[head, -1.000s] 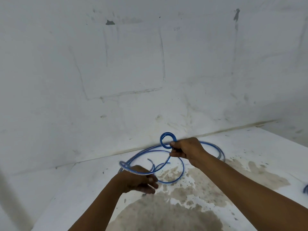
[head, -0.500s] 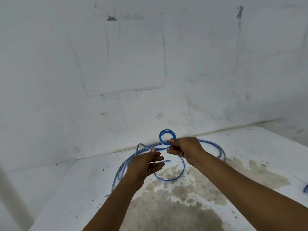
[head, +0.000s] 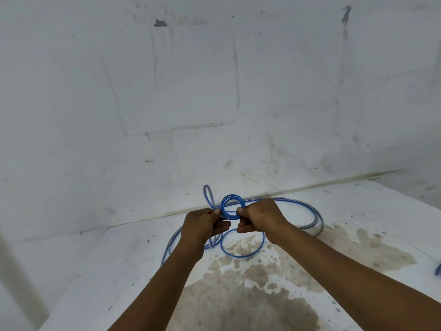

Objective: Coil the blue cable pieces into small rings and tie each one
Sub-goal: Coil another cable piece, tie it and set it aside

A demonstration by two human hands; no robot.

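Note:
A small blue cable ring point(head: 232, 199) of a few turns is held upright above the floor. My right hand point(head: 261, 217) pinches its right side between thumb and fingers. My left hand point(head: 204, 223) pinches the cable at the ring's left side, and a blurred loop of loose cable point(head: 208, 196) stands up above that hand. The rest of the blue cable point(head: 243, 255) trails down in wide loops onto the white floor below and behind both hands.
A white wall point(head: 214, 91) rises close behind the hands. The white floor carries a large brown stain point(head: 250, 295) under my forearms. Another bit of blue cable point(head: 438, 268) shows at the right edge.
My left hand rose from low on the left with a stretch of cable and met the ring at its left side. The right hand stayed put, and the ring has gained a turn.

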